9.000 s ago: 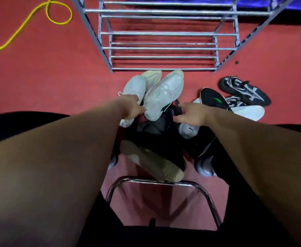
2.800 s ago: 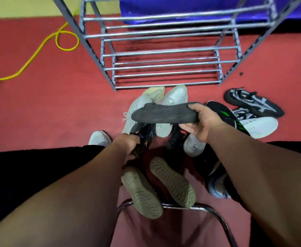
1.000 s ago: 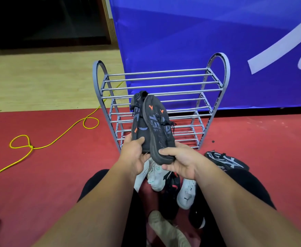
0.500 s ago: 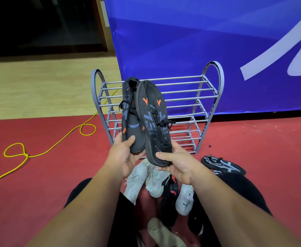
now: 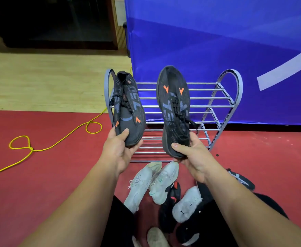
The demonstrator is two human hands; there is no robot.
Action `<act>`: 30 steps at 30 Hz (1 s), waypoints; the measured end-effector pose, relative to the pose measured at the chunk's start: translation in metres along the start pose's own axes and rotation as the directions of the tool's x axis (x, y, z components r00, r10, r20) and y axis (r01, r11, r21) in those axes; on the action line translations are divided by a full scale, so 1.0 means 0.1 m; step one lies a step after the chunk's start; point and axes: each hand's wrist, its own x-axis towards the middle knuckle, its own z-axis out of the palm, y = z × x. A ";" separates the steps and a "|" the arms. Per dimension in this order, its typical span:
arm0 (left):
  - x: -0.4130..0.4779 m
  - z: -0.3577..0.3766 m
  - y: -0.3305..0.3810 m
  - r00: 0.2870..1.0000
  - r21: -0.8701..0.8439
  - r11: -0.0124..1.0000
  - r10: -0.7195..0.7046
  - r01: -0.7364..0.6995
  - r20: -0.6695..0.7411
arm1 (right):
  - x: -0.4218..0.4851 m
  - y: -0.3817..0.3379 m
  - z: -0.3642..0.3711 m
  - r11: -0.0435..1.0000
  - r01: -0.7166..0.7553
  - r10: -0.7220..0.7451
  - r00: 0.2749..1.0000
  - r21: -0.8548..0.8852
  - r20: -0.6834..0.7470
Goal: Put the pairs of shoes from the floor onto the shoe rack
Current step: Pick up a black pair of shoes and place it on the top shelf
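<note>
both hands are raised in the middle of the frame, well apart, each holding one shoe of a black knit pair with orange arrow marks. the left hand [image 5: 118,152] grips the left black knit shoe [image 5: 131,111] by its lower end, thumb across the upper and fingers curled under the sole; the orange arrows sit near the hand and the open collar points up. the right hand [image 5: 193,157] clamps the right black knit shoe [image 5: 174,107] at its lower end, thumb laid across the front; its orange arrows are near the upper end, and black laces hang loose to the right. neither shoe touches the other.

behind them, at frame centre, stands the grey metal shoe rack [image 5: 235,90] with arched side frames and tiers of thin rods, backed by a blue banner [image 5: 217,50]. both held shoes are in front of it, in the air, not resting on any rod.

on the red floor [image 5: 39,175] in the lower middle lie two white lace-up sneakers [image 5: 140,186] side by side, touching, a third white shoe [image 5: 187,204] to their right, and dark shoes among them. a black shoe with white stripes [image 5: 242,179] shows at the right, partly hidden by the forearm. a yellow cable [image 5: 31,148] loops across the left.
</note>
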 end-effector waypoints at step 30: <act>1.55 0.36 0.13 0.999 0.235 0.971 0.041 -0.044 0.020 | 1.83 -0.30 0.59 0.888 0.179 -0.254 0.959 -0.423 -0.126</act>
